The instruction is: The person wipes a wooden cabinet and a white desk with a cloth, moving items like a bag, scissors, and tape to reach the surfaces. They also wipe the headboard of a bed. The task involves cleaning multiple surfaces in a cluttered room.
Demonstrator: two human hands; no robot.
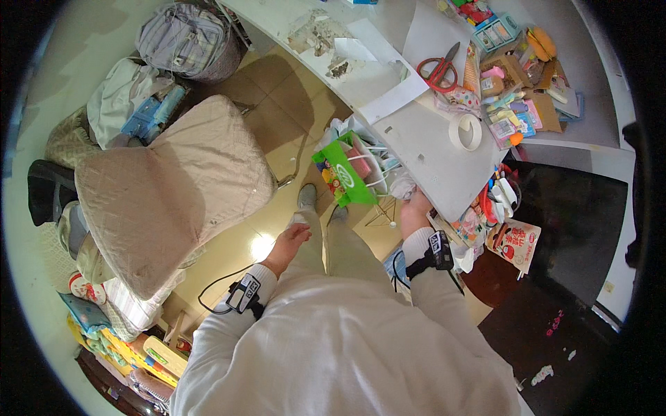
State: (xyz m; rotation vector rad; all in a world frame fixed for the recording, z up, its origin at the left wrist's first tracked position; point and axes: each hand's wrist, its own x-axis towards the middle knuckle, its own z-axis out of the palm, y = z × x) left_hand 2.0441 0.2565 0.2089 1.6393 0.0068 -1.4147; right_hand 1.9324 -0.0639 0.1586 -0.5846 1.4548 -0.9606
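My left hand (288, 247) hangs in front of my left thigh, its fingers loosely stretched with nothing in them. At the near corner of the white table (444, 173), my right hand (416, 210) reaches down beside the edge. Its fingers are hidden, right against a crumpled whitish bag or cloth (402, 186); whether it grips this does not show. Just left of that stands a green paper bag (343, 173) with white handles and something pink inside. On the table above are a roll of white tape (465, 132) and red-handled scissors (438, 71).
A chair with a beige quilted cover (173, 180) stands at left, near a laundry basket (187, 41). Boxes and small packets (513, 104) crowd the table's right side. A dark cabinet (569, 229) and a hanging snack pouch (515, 244) are at right.
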